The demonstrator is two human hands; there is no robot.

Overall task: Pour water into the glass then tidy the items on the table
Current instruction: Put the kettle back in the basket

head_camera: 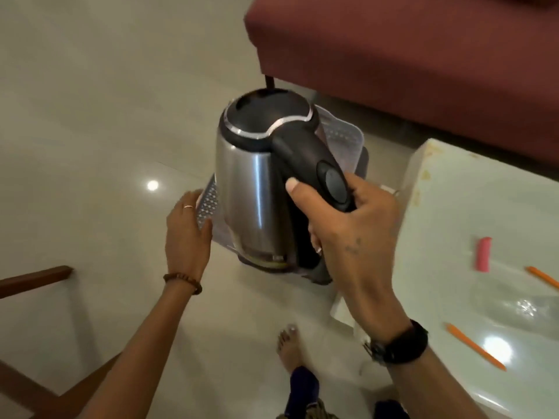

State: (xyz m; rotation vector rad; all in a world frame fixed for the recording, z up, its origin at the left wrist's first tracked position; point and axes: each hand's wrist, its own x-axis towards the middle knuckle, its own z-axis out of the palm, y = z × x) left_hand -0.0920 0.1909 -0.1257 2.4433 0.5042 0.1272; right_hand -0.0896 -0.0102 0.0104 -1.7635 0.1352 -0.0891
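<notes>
Head view: right hand (348, 237) fingers (295, 189) are clenched around the black handle of a steel kettle (251, 182), held upright above a perforated clear plastic basket (341, 137) on the floor (90, 116). Left hand (187, 234) fingers curl against the basket's near-left rim, gripping it. On the tabletop (484, 207), near its right edge, lie a pink roll (484, 254) and two orange sticks (475, 346).
</notes>
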